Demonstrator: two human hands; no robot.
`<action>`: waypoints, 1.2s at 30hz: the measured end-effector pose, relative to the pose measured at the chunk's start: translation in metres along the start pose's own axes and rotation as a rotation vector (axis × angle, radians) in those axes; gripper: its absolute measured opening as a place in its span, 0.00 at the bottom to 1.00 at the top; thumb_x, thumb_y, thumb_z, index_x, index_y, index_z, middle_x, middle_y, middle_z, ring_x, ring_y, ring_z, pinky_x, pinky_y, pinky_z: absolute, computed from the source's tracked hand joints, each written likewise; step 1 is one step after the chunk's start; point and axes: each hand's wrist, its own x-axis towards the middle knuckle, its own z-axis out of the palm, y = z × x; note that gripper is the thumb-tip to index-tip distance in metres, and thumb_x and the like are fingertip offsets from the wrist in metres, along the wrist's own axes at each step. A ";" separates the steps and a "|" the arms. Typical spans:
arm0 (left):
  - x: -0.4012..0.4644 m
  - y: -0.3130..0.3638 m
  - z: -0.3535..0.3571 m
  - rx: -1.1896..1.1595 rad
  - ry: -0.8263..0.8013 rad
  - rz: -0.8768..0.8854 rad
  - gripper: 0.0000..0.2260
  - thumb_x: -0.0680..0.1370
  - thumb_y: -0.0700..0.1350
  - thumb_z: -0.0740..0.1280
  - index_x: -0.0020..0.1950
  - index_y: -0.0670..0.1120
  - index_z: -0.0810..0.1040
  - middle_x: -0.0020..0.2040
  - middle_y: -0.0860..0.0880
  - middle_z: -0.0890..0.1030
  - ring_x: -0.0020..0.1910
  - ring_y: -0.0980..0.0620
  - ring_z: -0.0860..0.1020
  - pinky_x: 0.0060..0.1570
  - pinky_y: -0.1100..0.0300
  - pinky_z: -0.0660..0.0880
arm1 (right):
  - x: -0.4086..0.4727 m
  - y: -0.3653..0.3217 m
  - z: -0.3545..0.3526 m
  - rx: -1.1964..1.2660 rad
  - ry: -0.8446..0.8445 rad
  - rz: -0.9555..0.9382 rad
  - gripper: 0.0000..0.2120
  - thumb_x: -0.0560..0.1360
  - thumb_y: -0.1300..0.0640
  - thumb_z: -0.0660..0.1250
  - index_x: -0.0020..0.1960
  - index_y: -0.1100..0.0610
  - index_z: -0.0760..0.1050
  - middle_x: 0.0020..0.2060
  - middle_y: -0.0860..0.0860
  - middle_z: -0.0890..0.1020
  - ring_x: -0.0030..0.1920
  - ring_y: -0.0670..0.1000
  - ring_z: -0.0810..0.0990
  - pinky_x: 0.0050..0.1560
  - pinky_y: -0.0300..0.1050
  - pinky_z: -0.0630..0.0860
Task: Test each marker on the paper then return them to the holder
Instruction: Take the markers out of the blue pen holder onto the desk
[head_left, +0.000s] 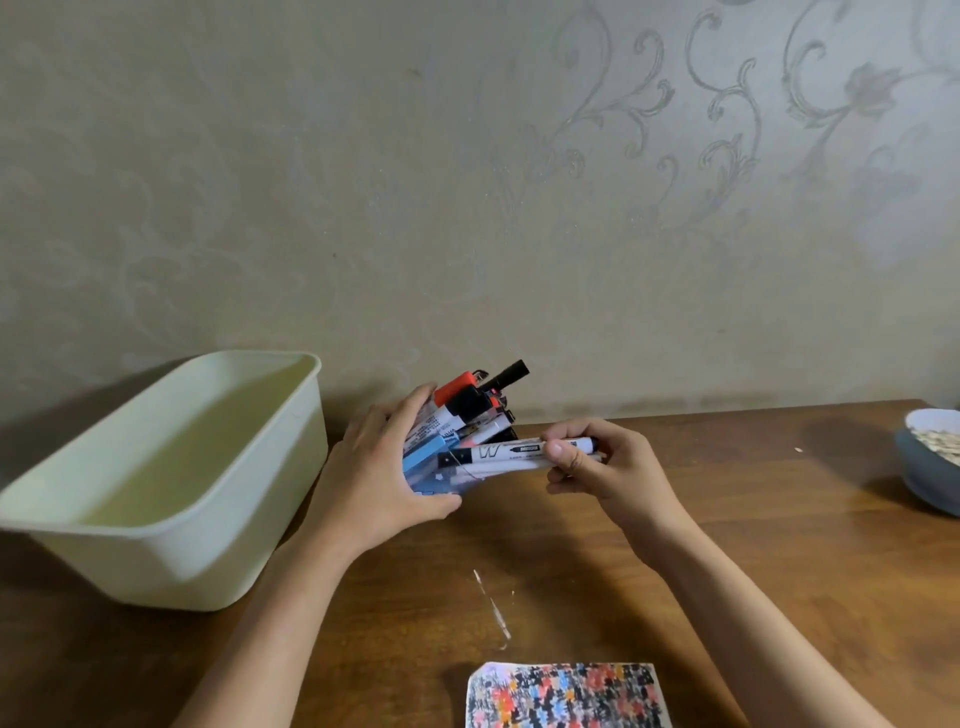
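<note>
Left hand (382, 475) wrapped round tilted, mostly hidden marker holder (441, 480), right hand (597, 467) pinching white black-capped marker (514, 451); pale-yellow plastic tub (171, 467) alongside, grey bowl (930, 467) cropped.

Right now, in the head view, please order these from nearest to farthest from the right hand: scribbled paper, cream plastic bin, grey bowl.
From the right hand:
1. Scribbled paper, below it, near edge.
2. Grey bowl, far right.
3. Cream plastic bin, far left.

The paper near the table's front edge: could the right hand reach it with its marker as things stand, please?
Probably yes: the right hand holds a marker above bare table, and nothing lies between it and the paper.
</note>
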 end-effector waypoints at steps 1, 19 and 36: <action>0.000 -0.004 -0.001 -0.059 0.000 -0.025 0.52 0.60 0.65 0.78 0.77 0.64 0.52 0.69 0.58 0.69 0.66 0.55 0.68 0.62 0.50 0.75 | 0.001 0.000 -0.006 0.020 0.002 0.017 0.12 0.69 0.54 0.75 0.48 0.61 0.83 0.38 0.50 0.84 0.38 0.52 0.82 0.47 0.53 0.84; 0.004 -0.019 -0.001 -0.200 -0.002 -0.103 0.52 0.57 0.67 0.77 0.76 0.67 0.54 0.64 0.59 0.71 0.63 0.53 0.72 0.58 0.46 0.77 | 0.001 0.026 -0.036 -0.349 -0.192 0.157 0.09 0.74 0.54 0.74 0.53 0.55 0.81 0.42 0.51 0.85 0.37 0.46 0.81 0.34 0.40 0.77; 0.003 -0.015 -0.001 -0.176 -0.011 -0.093 0.52 0.57 0.69 0.75 0.76 0.65 0.54 0.66 0.57 0.71 0.64 0.52 0.71 0.60 0.45 0.76 | 0.004 0.043 -0.031 -0.906 -0.241 -0.147 0.10 0.79 0.46 0.66 0.61 0.39 0.74 0.49 0.38 0.75 0.50 0.41 0.75 0.48 0.42 0.75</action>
